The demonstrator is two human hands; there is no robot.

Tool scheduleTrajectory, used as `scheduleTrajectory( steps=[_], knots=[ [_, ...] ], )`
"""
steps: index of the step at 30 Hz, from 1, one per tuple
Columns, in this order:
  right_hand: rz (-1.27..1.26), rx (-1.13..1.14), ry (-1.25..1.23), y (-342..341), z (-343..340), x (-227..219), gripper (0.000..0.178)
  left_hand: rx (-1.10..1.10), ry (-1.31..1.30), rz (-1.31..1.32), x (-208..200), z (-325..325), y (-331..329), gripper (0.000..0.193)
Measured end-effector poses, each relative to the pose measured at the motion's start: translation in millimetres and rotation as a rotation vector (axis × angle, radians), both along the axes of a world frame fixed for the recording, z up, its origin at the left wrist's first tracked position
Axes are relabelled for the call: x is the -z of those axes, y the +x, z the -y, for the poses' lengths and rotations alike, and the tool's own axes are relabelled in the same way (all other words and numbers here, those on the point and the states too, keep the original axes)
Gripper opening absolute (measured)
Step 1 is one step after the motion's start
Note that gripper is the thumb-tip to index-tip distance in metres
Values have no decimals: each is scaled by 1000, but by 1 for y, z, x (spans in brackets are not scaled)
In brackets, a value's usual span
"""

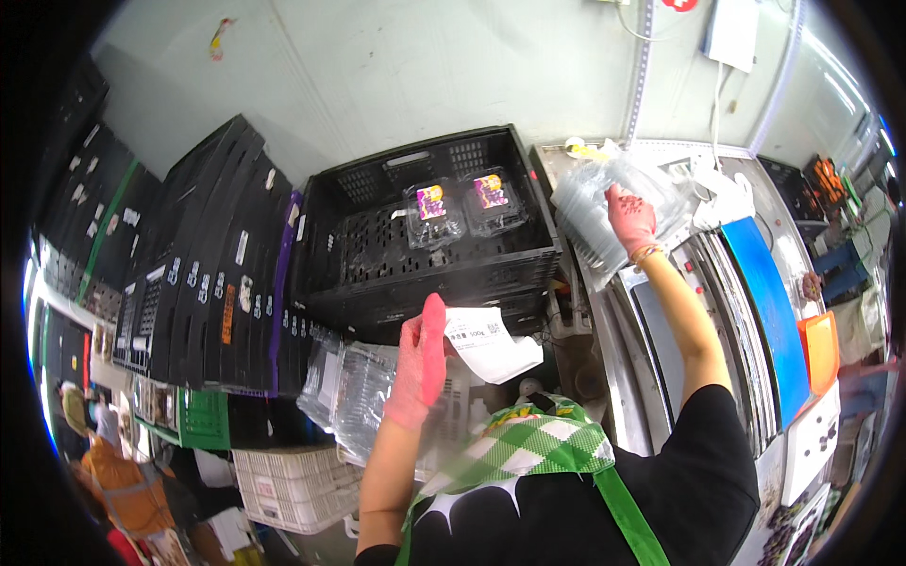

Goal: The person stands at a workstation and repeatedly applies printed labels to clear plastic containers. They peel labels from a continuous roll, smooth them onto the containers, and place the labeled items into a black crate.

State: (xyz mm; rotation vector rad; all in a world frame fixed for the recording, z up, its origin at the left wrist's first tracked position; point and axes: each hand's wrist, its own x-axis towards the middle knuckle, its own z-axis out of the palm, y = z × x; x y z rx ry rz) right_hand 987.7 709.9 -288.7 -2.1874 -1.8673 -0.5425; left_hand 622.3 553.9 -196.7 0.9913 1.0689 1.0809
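My left hand (pixel 421 363), in a pink glove, is raised in front of a black crate with its fingers pressed together. A white printed paper label (pixel 493 345) hangs at its finger side, its far end curling; the hand seems to hold it, though the grip itself is hidden. To the right, my right hand (pixel 632 223), also pink-gloved, closes on a stack of nested clear plastic clamshell boxes (pixel 587 209). Inside the black crate (pixel 425 274) sit two clear clamshell boxes, the left box (pixel 434 219) and the right box (pixel 493 203), each with a purple and orange sticker.
Stacked black crates (pixel 208 255) stand on the left. Bagged clear plastic boxes (pixel 354 396) lie beside my left forearm, above a white crate (pixel 293 486). A metal table (pixel 618 377) with upright sheets and a blue board (pixel 766 321) runs along my right.
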Motion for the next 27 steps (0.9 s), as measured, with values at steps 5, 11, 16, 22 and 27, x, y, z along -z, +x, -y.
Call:
scheduleTrajectory(
  steps=[5,11,16,22,27],
  knots=[
    [-212,-11,-85,4,-26,31,26,-273,-67,101,18,-5,-7,53],
    [-493,-577,161,-131,46,-62,33,-308,-86,83,36,-1,-25,54],
    [-895,-1046,-256,-216,119,-124,22,-169,-80,-45,19,-2,-29,55],
    [-500,-1201,100,-236,118,-106,23,-157,-91,-10,20,10,-44,58],
    [-584,-1417,180,-259,120,-96,21,-236,-224,85,31,27,-57,54]
  ],
)
